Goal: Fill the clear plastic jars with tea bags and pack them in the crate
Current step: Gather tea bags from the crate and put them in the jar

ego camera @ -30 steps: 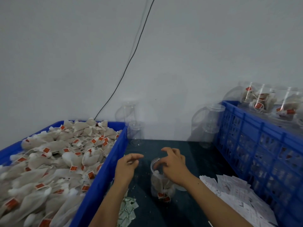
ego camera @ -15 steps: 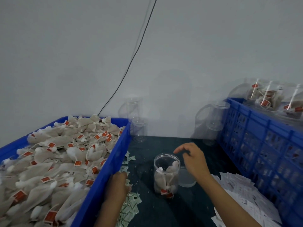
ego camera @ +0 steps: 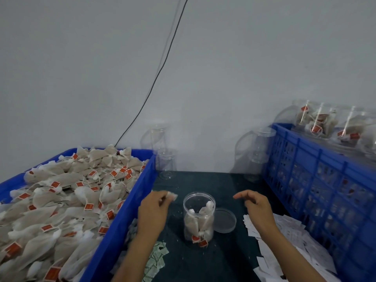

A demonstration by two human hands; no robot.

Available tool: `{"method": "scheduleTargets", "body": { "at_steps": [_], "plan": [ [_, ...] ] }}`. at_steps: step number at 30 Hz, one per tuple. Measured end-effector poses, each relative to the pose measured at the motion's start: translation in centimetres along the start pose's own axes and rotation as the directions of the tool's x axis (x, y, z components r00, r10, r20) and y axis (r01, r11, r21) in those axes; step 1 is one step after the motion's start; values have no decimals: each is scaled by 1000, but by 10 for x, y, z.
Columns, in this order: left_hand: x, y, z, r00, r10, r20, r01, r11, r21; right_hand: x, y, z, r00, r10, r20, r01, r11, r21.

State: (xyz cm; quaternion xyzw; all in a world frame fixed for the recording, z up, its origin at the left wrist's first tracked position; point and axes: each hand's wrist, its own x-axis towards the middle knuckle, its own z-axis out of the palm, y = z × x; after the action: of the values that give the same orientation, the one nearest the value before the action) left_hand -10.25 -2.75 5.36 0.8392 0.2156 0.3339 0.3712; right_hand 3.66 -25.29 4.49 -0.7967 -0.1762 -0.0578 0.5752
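Mid-worktop jar (ego camera: 199,215), partly filled, lid (ego camera: 224,220) off; left hand (ego camera: 153,210) pinches a small packet (ego camera: 172,195), right hand (ego camera: 255,203) relaxed, empty; crate (ego camera: 317,169) holds filled jars.

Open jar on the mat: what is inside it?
The open jar holds several tea bags, red tags near the bottom. Their exact count is hidden by overlap.

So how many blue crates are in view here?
2. One blue crate on the left is heaped with tea bags; the other crate on the right holds filled jars. Both run past the frame edges, so more may be hidden.
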Motion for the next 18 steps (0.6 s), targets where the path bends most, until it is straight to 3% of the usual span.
{"method": "scheduleTargets", "body": {
  "at_steps": [4,9,11,14,18],
  "plan": [
    [9,39,14,976,190,102,-193,981,13,4,7,-18,998,53,-40,-52,998,22],
    [9,41,33,973,134,185,-165,973,162,9,29,-36,990,138,-5,-137,986,-95],
    [10,36,36,975,120,189,-133,990,56,12,39,-42,988,155,17,-147,964,-223],
    [8,28,38,977,58,205,-2,965,-262,18,51,-46,978,163,127,-89,887,-454],
    [-7,11,46,961,1,278,131,881,-455,12,61,-32,932,244,269,50,649,-759]
  ]
}}
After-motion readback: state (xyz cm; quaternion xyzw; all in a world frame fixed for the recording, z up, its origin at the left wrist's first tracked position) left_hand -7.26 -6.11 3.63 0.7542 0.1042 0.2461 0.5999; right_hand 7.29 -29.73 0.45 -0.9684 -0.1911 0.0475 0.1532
